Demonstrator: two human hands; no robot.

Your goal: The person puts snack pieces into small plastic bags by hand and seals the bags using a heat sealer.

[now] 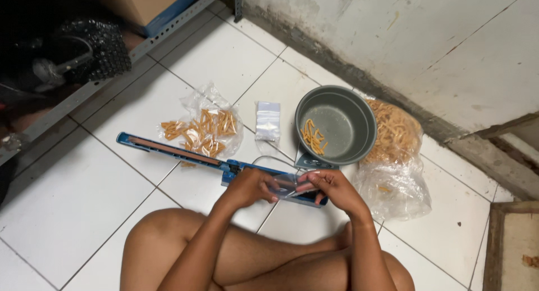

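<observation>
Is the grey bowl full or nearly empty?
Nearly empty: the grey bowl holds only a few snack sticks at its left side; bare bottom shows.

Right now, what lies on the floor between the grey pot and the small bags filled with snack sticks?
In the head view, a stack of empty clear bags lies between the grey pot and the filled snack bags.

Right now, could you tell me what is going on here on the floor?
A person sits cross-legged on the white tiled floor, holding a small clear plastic bag between the left hand and right hand. Just beyond the hands lies a blue heat sealer. A grey bowl holding a few yellow snack sticks sits nearby, with a large bag of sticks beside it, filled small packets and a stack of empty bags.
</observation>
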